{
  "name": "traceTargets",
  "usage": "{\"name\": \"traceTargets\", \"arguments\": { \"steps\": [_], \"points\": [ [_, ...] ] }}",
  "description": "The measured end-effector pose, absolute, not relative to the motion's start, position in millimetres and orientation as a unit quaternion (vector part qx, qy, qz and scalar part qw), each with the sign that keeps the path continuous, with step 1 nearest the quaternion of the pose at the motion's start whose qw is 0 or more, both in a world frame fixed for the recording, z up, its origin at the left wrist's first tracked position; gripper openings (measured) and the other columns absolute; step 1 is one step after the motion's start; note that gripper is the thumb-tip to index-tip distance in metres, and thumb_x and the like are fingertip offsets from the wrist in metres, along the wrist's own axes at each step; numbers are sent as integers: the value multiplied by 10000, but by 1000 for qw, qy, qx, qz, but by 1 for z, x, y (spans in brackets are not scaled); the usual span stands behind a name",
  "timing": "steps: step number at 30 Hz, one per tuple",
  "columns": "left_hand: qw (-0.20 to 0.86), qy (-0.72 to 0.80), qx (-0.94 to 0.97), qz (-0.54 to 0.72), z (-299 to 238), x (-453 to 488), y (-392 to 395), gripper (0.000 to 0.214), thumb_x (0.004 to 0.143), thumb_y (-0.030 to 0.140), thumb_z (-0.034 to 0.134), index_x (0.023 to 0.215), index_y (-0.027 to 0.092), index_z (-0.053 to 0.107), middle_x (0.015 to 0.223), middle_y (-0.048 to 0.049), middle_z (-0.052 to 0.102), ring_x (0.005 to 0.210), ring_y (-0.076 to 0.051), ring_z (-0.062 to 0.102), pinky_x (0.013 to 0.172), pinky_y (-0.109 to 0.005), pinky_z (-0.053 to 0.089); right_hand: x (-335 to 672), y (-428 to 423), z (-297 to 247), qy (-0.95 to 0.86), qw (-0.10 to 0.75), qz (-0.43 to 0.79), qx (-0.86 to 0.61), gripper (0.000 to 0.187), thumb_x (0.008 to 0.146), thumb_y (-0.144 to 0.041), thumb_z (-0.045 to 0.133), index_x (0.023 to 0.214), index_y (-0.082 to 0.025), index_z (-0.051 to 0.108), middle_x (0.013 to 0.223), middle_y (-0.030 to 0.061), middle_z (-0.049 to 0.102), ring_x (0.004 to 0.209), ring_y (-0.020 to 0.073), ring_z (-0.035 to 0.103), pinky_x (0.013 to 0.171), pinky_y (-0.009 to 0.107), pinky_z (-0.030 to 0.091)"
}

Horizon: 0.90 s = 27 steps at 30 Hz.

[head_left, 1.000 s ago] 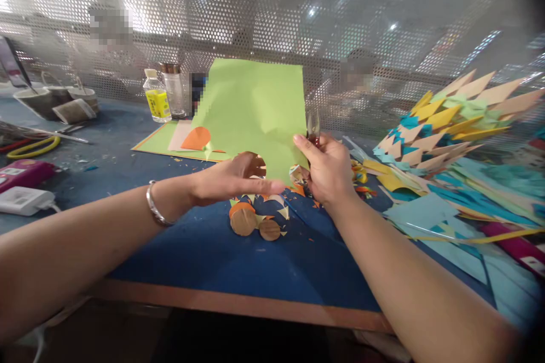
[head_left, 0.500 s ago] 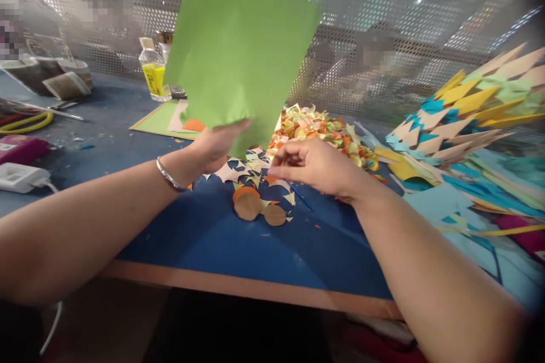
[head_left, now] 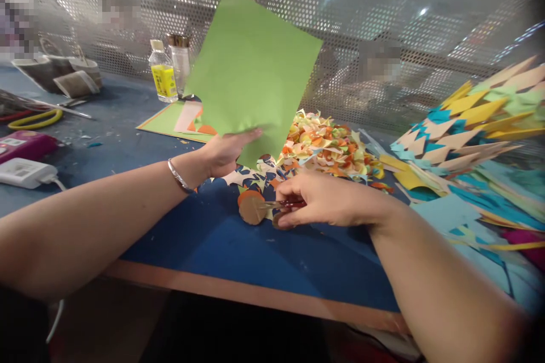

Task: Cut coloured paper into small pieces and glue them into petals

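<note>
My left hand (head_left: 227, 150), with a silver bangle at its wrist, is closed on the lower edge of a large green paper sheet (head_left: 259, 68). The sheet stands up tilted above the table. In my right hand (head_left: 323, 198) are small scissors (head_left: 289, 203); their handles look reddish and are partly hidden by my fingers. The metal blades point left, over a round brown disc (head_left: 252, 208) with orange paper circles beneath it. A second brown disc (head_left: 279, 220) is mostly covered by my right fingers. Paper scraps (head_left: 244, 174) with curved cut edges lie between my hands.
Behind my right hand is a heap of coloured paper cuttings (head_left: 326, 139). Blue and yellow paper strips (head_left: 447, 212) and a spiky folded-paper piece (head_left: 460, 116) lie right. A bottle (head_left: 163, 76), green paper (head_left: 159, 119), yellow-handled scissors (head_left: 36, 120) and a white charger (head_left: 28, 173) are left.
My right hand has come nearer and lower, over one brown disc, and scissors now show in it. The green sheet has dropped lower in view, its top corners now visible.
</note>
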State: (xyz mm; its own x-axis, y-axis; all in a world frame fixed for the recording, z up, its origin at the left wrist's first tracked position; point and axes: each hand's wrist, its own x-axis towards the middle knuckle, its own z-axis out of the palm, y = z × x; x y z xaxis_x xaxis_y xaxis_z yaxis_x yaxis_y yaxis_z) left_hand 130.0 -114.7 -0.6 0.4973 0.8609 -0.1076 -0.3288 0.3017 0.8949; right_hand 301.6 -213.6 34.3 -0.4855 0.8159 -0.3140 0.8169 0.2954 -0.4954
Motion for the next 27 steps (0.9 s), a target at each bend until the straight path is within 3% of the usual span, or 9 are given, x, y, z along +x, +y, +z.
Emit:
{"name": "traceTargets", "arguments": {
  "steps": [5, 8, 12, 27],
  "points": [
    [777, 299, 452, 320, -2, 131, -120, 173, 883, 256, 621, 876, 116, 721, 853, -117, 745, 766, -199, 686, 755, -337, 540, 313, -207, 35, 744, -231, -279, 562, 245, 785, -406, 682, 741, -179, 599, 679, -2, 584, 625, 124, 513, 583, 266, 377],
    [791, 269, 474, 277, -6, 130, -122, 206, 878, 282, 636, 938, 102, 718, 927, -138, 744, 795, -199, 693, 745, -323, 544, 323, -201, 30, 720, -283, -212, 597, 282, 778, -452, 693, 748, -184, 612, 657, 3, 590, 597, 128, 503, 555, 273, 368],
    [790, 253, 497, 253, -6, 130, -127, 228, 864, 280, 658, 1028, 132, 716, 1044, -138, 734, 848, -213, 697, 745, -326, 552, 329, -196, 24, 728, -271, -153, 611, 298, 780, -483, 693, 770, -190, 640, 637, -2, 595, 575, 126, 487, 524, 273, 349],
    [785, 269, 507, 233, -4, 129, -129, 204, 767, 221, 754, 923, 89, 747, 959, -141, 756, 816, -207, 712, 796, -329, 560, 320, -201, 29, 744, -221, -99, 622, 222, 777, -393, 698, 743, -181, 644, 570, -26, 564, 512, 104, 456, 505, 265, 312]
  ]
}}
